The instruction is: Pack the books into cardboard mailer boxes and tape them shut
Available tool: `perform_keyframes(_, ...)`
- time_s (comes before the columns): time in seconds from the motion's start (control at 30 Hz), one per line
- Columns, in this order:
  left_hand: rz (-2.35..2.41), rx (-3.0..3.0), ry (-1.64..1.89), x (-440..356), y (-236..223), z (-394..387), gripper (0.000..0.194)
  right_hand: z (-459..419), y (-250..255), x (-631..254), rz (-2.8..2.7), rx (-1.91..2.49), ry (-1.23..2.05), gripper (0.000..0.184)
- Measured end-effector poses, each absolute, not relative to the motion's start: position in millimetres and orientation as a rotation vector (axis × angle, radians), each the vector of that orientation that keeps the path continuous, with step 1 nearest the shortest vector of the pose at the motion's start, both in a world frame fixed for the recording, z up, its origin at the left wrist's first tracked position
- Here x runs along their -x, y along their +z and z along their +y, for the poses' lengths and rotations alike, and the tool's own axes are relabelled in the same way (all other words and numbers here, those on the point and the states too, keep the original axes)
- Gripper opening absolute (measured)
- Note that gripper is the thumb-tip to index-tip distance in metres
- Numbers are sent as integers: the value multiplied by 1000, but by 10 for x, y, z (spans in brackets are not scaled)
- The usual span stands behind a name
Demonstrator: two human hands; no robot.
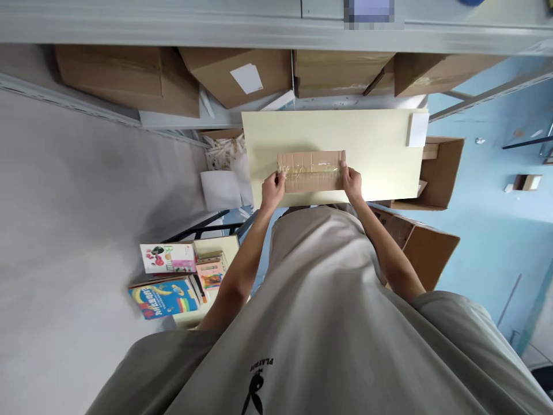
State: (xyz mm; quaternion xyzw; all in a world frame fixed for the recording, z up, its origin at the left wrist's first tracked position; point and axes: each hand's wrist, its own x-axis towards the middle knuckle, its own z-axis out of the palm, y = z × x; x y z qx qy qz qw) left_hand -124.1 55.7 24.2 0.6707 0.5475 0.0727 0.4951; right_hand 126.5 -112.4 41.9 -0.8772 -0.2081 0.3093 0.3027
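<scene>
A flat brown cardboard box (314, 180) with clear tape along its middle is held level over the pale yellow tabletop (384, 167). At its left end, my left hand (273, 189) is closed on the edge, thumb on top. My right hand (352, 182) grips the opposite end the same way, its thumb over the corner. The undersides of both hands are hidden, and I cannot tell whether the box touches the tabletop. A small white stack, perhaps paper or labels (417, 129), lies at the tabletop's far right corner.
Large cartons (246, 75) line the shelf beyond the table. Open cardboard boxes (447, 173) stand on the blue floor at right. To the left are a bin of scraps (222, 151), white foam sheets (221, 190) and a stand with colourful books (166, 297).
</scene>
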Motion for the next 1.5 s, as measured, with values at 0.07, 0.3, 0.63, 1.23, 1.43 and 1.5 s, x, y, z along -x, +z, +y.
perform_keyframes(0.07,1321,-1586,164,1226,227,547,51,-1149,421,-1261,-609,2262,826,81)
perform_keyframes(0.3,1270,-1509,150,1218,170,586,60,-1191,472,-1381,-711,2164,965,81)
perform_keyframes(0.63,1072,-1481,222,1381,44,735,47,-1234,472,-1686,-816,2076,1098,91)
perform_keyframes(1.23,1290,-1596,181,491,-483,93,43,-1828,214,-2226,-759,2306,981,41)
perform_keyframes(1.43,1587,-1571,490,519,-189,159,43,-2036,67,-2931,-1126,2284,1059,64)
perform_keyframes(1.5,1611,-1607,602,394,-15,138,38,-2106,37,-3339,-1187,2304,942,62)
